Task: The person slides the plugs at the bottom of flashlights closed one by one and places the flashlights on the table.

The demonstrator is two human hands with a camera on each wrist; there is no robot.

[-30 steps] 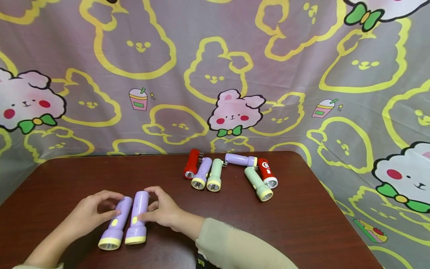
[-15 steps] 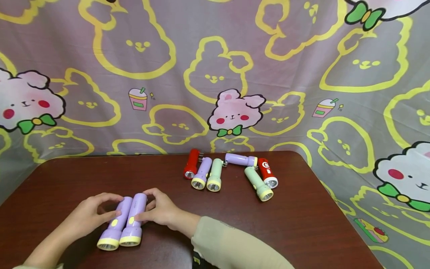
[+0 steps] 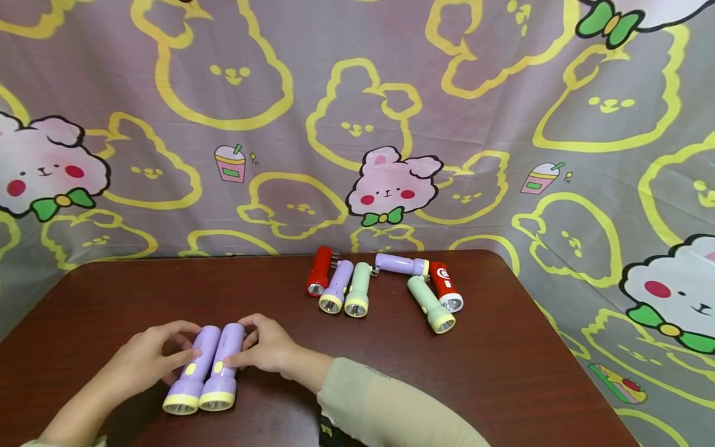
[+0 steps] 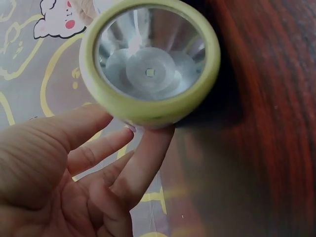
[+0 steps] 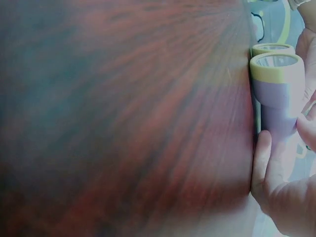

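Two purple flashlights with pale yellow rims lie side by side on the brown table, lenses toward me, their heads touching. My left hand [image 3: 148,355] grips the left purple flashlight [image 3: 193,370], thumb on its near side and fingers at its far end. Around the right purple flashlight [image 3: 226,360] my right hand [image 3: 270,346] curls, its thumb by the yellow switch. In the left wrist view a flashlight's lens [image 4: 150,64] fills the top, thumb and fingers beneath it. The right wrist view shows the right hand [image 5: 291,197] pinching its flashlight [image 5: 276,94], with another rim behind.
Toward the back of the table [image 3: 447,385] lie a red flashlight [image 3: 320,271], a purple one [image 3: 337,287] and a green one [image 3: 357,290]. Right of them are a purple [image 3: 399,264], a green [image 3: 430,304] and a red-and-white flashlight [image 3: 445,285]. A cartoon-printed curtain [image 3: 301,143] hangs behind.
The right hand has slid its purple flashlight left, closing the gap to the left flashlight, so they now lie against each other. The left hand has barely moved. The back flashlights stay put.
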